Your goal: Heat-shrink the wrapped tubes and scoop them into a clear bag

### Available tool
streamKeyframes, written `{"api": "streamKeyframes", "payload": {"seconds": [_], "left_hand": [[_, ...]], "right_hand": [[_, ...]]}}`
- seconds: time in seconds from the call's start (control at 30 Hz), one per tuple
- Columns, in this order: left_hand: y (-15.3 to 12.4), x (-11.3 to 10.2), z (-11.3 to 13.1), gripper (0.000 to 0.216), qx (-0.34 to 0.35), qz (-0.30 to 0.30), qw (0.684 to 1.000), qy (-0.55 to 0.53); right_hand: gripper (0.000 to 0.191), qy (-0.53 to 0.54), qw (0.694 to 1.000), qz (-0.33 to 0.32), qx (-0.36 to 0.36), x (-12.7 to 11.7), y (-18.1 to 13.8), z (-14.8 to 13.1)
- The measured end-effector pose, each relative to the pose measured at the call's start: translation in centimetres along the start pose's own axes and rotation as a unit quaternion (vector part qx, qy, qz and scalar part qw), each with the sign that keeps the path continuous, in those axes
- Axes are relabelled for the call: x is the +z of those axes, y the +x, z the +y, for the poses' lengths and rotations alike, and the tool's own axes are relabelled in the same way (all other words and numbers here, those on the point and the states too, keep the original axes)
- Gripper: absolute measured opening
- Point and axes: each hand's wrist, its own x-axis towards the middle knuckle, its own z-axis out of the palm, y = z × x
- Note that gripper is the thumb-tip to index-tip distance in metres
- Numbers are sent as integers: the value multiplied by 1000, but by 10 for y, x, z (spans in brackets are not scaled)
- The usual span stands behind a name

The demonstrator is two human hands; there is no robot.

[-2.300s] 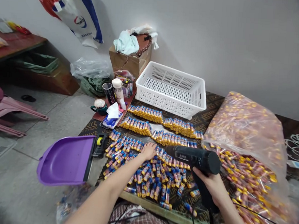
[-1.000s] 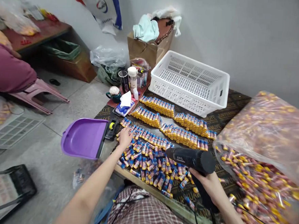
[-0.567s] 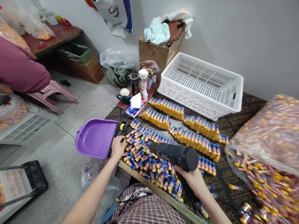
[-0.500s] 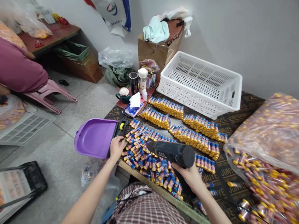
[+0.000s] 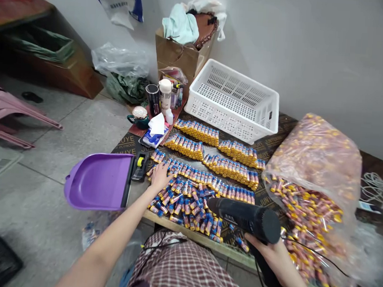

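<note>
My right hand (image 5: pixel 269 249) is wrapped round the handle of a black hair dryer (image 5: pixel 243 217), its nozzle pointing left over a heap of loose small tubes (image 5: pixel 190 204) with blue and yellow ends. At the left end of a row of the same tubes (image 5: pixel 205 178), my left hand (image 5: pixel 160 176) rests with fingers spread, touching the tubes. Beside it, at the table's left edge, are a black tape dispenser (image 5: pixel 140 166) with a yellow core and a purple dustpan (image 5: pixel 100 181). Stacked tubes (image 5: pixel 231 169) lie in neat rows farther back.
A white plastic crate (image 5: pixel 234 100) stands at the back, beside a brown paper bag (image 5: pixel 178 57). Cups, a bottle (image 5: pixel 165 95) and tissues occupy the back left corner. On the right, a clear bag (image 5: pixel 318 156) spills tubes; the dryer's cord (image 5: pixel 321 256) crosses them.
The view has shifted to the right. My left hand has moved from the dustpan's edge onto the tubes. The hair dryer has moved right and nearer to me, still in my right hand.
</note>
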Motion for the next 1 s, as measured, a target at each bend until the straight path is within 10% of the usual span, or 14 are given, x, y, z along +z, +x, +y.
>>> {"api": "streamKeyframes", "payload": {"seconds": [0.23, 0.77, 1.0], "left_hand": [[24, 18, 27, 85, -58, -16, 994, 95], [-11, 19, 16, 16, 55, -44, 996, 58], [-45, -8, 1, 23, -1, 104, 994, -27]], "right_hand": [[39, 54, 998, -13, 9, 16, 7, -19], [50, 139, 983, 108, 47, -6, 52, 32], [50, 170, 984, 45, 7, 22, 72, 18]]}}
